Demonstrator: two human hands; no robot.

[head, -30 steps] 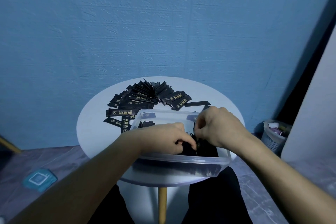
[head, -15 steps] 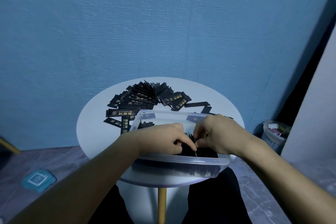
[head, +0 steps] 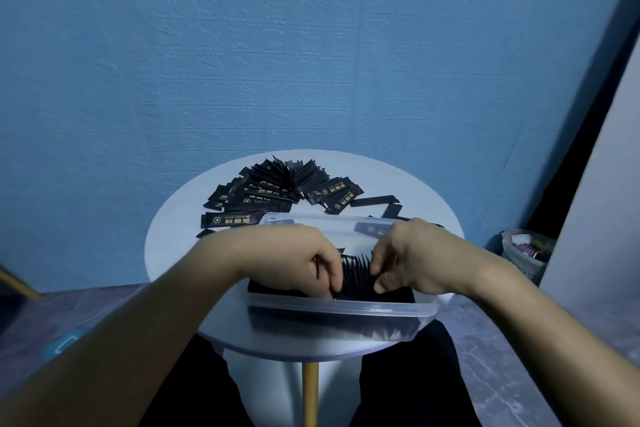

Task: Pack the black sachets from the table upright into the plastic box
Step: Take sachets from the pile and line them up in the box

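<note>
A clear plastic box (head: 346,309) sits at the near edge of the round white table (head: 166,246). Inside it a row of black sachets (head: 356,276) stands upright. My left hand (head: 294,255) grips the left end of that row with curled fingers. My right hand (head: 412,258) pinches the right end of the same row. Both hands reach down inside the box. A loose pile of black sachets with gold print (head: 273,191) lies fanned out on the table behind the box.
Two single sachets (head: 374,200) lie to the right of the pile. The blue wall stands close behind the table. A small bin (head: 526,253) sits on the floor at the right. A teal object (head: 65,343) lies on the floor at the left.
My two hands have drawn slightly apart, baring the upright row between them. My left hand has shifted left and my right hand has tilted toward the row's right end.
</note>
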